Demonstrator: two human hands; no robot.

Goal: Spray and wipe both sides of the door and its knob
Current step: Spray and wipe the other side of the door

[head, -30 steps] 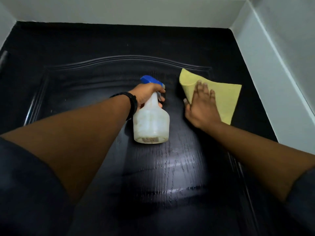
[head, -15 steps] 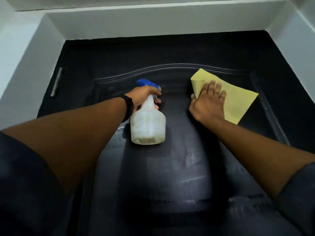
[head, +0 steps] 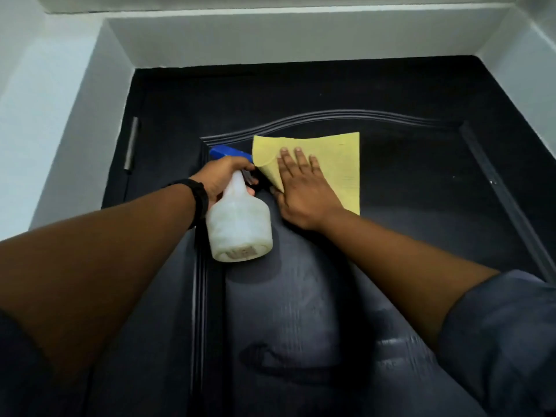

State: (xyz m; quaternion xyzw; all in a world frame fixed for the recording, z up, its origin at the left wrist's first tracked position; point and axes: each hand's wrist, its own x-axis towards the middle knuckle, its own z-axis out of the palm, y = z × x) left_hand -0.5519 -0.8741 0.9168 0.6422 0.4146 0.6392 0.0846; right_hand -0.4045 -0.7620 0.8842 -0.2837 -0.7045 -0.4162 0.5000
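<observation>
Evidently wiping was under way: just below the arched moulding (head: 331, 114) of the door (head: 421, 212), the right hand (head: 304, 191), fingers straight, pressed the yellow cloth (head: 340, 167) flat, and the left hand (head: 221, 179) beside it gripped the spray bottle (head: 240, 230) by its neck. The knob and the other side, both unseen, probably remained to be done.

1 camera sits on my head and faces the black door (head: 406, 94) from close up, wide-angle. It takes in the door's top, the white frame (head: 270, 40) above, and my left hand (head: 221, 179) and right hand (head: 304, 191) mid-view. It seems tilted slightly upward.
</observation>
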